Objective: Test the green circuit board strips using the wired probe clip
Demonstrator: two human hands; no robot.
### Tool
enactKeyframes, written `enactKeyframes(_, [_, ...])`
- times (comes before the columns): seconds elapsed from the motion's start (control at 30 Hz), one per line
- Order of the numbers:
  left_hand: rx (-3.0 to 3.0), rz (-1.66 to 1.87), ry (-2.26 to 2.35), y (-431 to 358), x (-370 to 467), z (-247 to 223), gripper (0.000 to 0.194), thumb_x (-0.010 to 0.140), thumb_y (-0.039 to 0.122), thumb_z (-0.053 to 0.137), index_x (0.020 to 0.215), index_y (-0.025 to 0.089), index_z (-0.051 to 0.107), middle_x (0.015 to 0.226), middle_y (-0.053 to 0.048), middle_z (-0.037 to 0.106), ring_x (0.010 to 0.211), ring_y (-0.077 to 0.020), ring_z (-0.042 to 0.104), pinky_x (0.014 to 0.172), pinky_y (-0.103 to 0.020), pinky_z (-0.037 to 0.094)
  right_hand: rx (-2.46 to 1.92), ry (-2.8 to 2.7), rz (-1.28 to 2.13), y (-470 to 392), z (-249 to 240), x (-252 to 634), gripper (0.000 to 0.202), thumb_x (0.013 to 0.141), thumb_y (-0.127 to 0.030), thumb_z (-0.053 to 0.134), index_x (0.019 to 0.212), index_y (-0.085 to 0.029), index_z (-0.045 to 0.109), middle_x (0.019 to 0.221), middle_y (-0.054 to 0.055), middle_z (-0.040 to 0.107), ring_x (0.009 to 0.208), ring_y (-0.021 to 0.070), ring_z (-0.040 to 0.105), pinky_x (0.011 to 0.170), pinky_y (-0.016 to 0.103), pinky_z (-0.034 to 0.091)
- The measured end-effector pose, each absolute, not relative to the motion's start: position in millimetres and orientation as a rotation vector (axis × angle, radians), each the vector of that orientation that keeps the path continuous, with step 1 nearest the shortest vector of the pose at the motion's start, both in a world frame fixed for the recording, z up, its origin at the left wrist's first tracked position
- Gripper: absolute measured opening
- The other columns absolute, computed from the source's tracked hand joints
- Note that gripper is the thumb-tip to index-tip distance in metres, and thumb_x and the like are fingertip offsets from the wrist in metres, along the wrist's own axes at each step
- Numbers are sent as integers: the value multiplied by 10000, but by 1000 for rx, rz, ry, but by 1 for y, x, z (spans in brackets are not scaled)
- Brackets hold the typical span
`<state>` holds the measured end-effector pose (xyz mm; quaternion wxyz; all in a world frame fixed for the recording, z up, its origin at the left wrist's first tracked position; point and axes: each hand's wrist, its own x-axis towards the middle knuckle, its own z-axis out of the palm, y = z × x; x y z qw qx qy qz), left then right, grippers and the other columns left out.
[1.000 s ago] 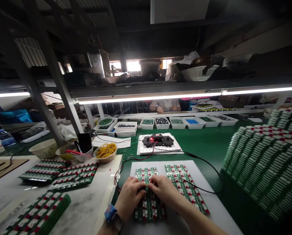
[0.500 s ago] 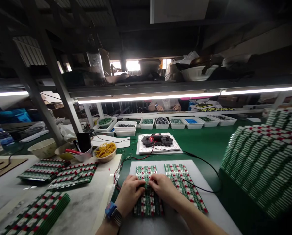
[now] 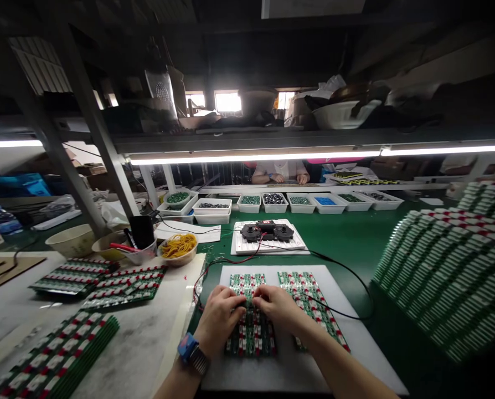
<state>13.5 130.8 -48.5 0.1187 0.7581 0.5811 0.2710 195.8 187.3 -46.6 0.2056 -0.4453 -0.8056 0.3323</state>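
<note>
A green circuit board panel [image 3: 253, 342] with rows of white and red parts lies on a pale work board [image 3: 361, 357]. Over its middle, my left hand [image 3: 221, 315] is bent with thumb and index finger close together. Facing it, my right hand [image 3: 277, 306] pinches at the same spot. Whatever sits between the fingertips is too small or hidden to name. A second circuit board panel [image 3: 303, 285] lies to the right, partly behind my right forearm, with a black cable across it. My left wrist wears a blue-and-dark band [image 3: 192, 353].
Stacked circuit boards rise at the right [image 3: 442, 277] and lie at the left [image 3: 52, 360]. A black device [image 3: 267, 231] with wires rests on a white tray [image 3: 239, 248]. Behind are several parts bins [image 3: 249, 208]; a bowl of yellow rubber bands [image 3: 179, 246] stands left. A person [image 3: 280, 172] sits opposite.
The camera view has tipped down slightly, so the scene sits higher in the picture. Both hands stay over the middle of the left panel, with only small finger shifts.
</note>
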Motion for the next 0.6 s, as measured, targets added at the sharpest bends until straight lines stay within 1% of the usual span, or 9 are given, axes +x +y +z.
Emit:
enactKeyframes(0.13, [2208, 797, 1641, 126, 12, -43, 211, 788, 146, 669, 971, 230, 735, 843, -31, 648, 926, -230, 522, 865, -353, 441, -1207, -2289, 1044, 185, -39, 200, 117, 805, -229, 567, 797, -186, 676, 717, -7, 651, 677, 143, 561, 578, 204, 358])
enactKeyframes(0.3, [2163, 720, 1585, 124, 11, -41, 213, 741, 109, 691, 909, 229, 741, 812, -18, 650, 930, -221, 522, 862, -319, 437, -1189, -2316, 1146, 184, -39, 203, 78, 736, -191, 598, 755, -190, 674, 680, -30, 618, 653, 125, 535, 562, 189, 344])
enactKeyframes(0.6, [2148, 692, 1563, 127, 9, -43, 195, 741, 129, 684, 902, 224, 739, 790, -17, 643, 916, -217, 520, 838, -303, 429, -1195, -2332, 1126, 184, -36, 202, 86, 727, -199, 605, 755, -190, 686, 686, -27, 625, 671, 130, 541, 568, 193, 337])
